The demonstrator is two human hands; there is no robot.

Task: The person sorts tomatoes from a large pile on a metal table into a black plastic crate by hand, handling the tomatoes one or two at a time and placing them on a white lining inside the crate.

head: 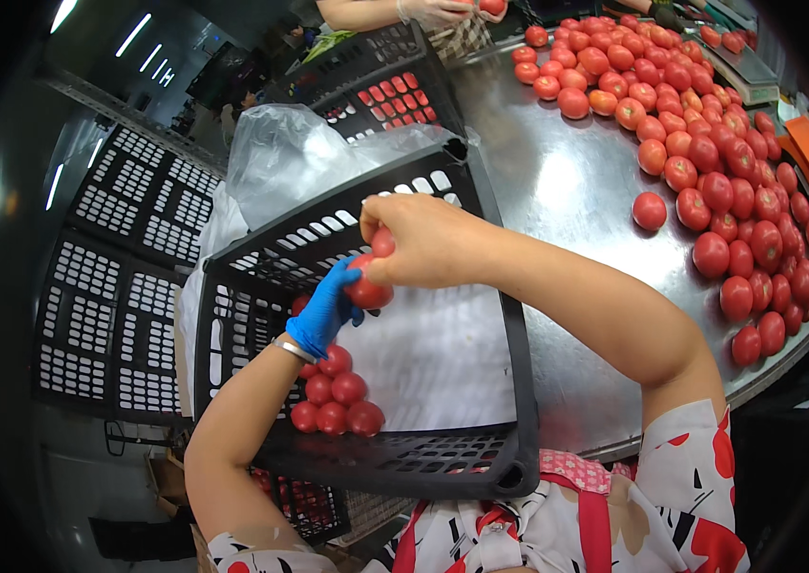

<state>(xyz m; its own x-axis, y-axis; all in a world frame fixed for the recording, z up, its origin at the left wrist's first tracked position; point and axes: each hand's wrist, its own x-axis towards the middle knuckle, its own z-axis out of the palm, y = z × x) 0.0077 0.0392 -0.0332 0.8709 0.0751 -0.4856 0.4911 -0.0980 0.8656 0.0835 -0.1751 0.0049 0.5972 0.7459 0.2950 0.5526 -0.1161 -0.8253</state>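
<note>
My left hand (324,311), in a blue glove with a silver bangle at the wrist, holds a red tomato (370,285) above the black plastic crate (524,372). Bare, my right hand (433,240) grips a second tomato (383,242) just above it, and its thumb rests at the first tomato's upper edge. Below the glove, several tomatoes (333,390) lie in rows at the crate's left side. White paper (447,351) lines the crate bottom. The glove and forearm hide part of the tomatoes there.
Many loose tomatoes (723,193) are heaped on the steel table (554,186) to the right, near a scale (748,71). Clear plastic film (282,150) hangs over the crate's far side. Stacked black crates (118,279) stand left. A co-worker's gloved hands (440,11) hold tomatoes at the top.
</note>
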